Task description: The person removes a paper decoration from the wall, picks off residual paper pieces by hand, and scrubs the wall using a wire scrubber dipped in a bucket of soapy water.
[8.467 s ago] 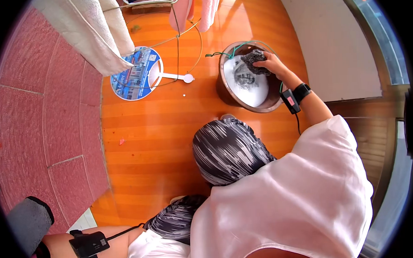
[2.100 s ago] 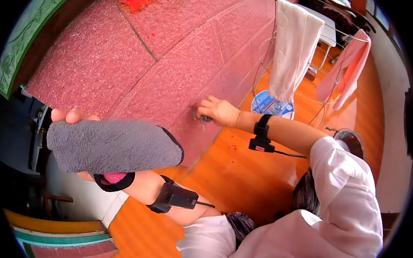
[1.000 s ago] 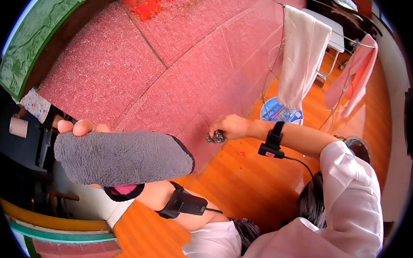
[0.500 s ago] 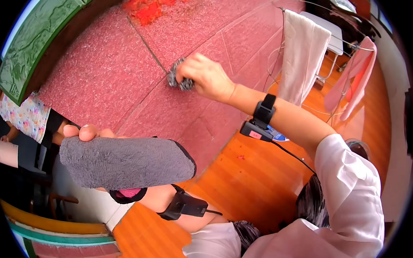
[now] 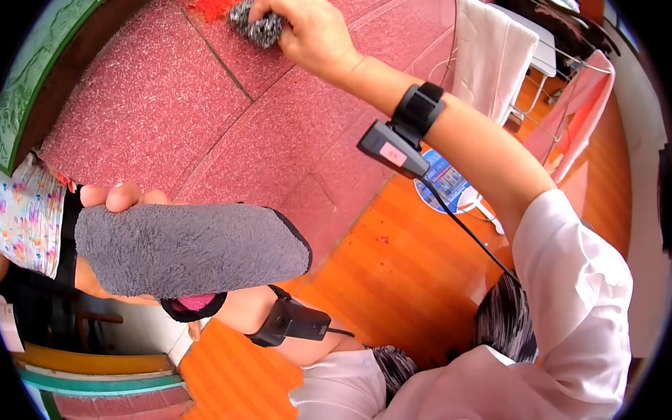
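Observation:
My right hand (image 5: 311,29) is closed on a black-and-grey speckled scourer (image 5: 259,27), which rests on a pink stone surface (image 5: 154,98). Just beyond the scourer lies a bright red patch (image 5: 214,1), partly cut off at the top of the view. Closer to me, my left hand (image 5: 121,197) grips a grey fluffy slipper (image 5: 193,248) with black edging. Its broad plush side faces the camera, and pink lining shows at the opening. Only some fingertips show above the slipper; the rest of that hand is behind it. Both wrists wear strapped black devices.
A person in a floral top (image 5: 25,213) is at the left edge, beside a green raised frame (image 5: 38,65). On the right, a white towel (image 5: 493,56) and a pink towel (image 5: 584,120) hang from a wire rack. A blue hand fan (image 5: 442,180) lies near the orange floor (image 5: 383,282).
My right hand has moved the scourer up and left across the stone, to the edge of the red patch. The slipper has shifted slightly left and up with my left hand.

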`<action>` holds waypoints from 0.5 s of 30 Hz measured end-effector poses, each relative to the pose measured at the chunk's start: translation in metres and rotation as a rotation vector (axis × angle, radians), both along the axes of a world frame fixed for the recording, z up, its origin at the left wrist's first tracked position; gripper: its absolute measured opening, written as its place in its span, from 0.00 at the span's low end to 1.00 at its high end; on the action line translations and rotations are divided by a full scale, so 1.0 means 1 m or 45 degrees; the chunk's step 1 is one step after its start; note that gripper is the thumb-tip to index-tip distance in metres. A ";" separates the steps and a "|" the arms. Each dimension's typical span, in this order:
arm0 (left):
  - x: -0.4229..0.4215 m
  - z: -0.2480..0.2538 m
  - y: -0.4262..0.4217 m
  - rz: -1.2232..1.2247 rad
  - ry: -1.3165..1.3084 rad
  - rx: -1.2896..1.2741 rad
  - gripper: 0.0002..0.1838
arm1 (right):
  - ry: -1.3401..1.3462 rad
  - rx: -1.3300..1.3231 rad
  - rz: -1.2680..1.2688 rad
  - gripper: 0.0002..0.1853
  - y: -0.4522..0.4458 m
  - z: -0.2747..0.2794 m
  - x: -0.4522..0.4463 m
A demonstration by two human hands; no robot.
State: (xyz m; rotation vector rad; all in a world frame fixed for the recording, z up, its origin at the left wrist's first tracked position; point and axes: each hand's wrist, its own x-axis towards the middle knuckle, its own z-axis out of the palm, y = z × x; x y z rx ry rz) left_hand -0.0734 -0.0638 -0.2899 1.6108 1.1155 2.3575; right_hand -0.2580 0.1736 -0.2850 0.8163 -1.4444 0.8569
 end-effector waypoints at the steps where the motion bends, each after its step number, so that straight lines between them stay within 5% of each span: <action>1: -0.001 0.001 -0.002 -0.155 -0.052 -0.013 0.29 | -0.009 0.114 0.129 0.17 -0.006 -0.018 0.009; 5: 0.000 0.006 0.006 -0.106 -0.093 -0.115 0.28 | -0.286 0.785 0.339 0.10 -0.006 -0.116 0.039; 8: 0.001 0.009 0.031 0.302 -0.053 0.156 0.24 | -0.368 0.995 0.441 0.11 0.008 -0.148 0.040; 9: -0.018 0.016 0.023 -0.206 -0.137 -0.154 0.23 | -0.349 0.817 0.394 0.11 0.014 -0.138 0.039; 11: -0.030 0.019 -0.007 -0.713 -0.238 -0.451 0.23 | -0.250 0.464 0.334 0.13 0.022 -0.096 0.040; 14: -0.027 0.015 -0.038 -0.962 -0.778 -0.376 0.26 | 0.033 -0.013 0.068 0.17 0.025 -0.023 0.005; 15: -0.021 0.015 -0.035 -0.738 -0.717 -0.340 0.26 | 0.026 -0.008 0.069 0.17 0.024 -0.019 -0.008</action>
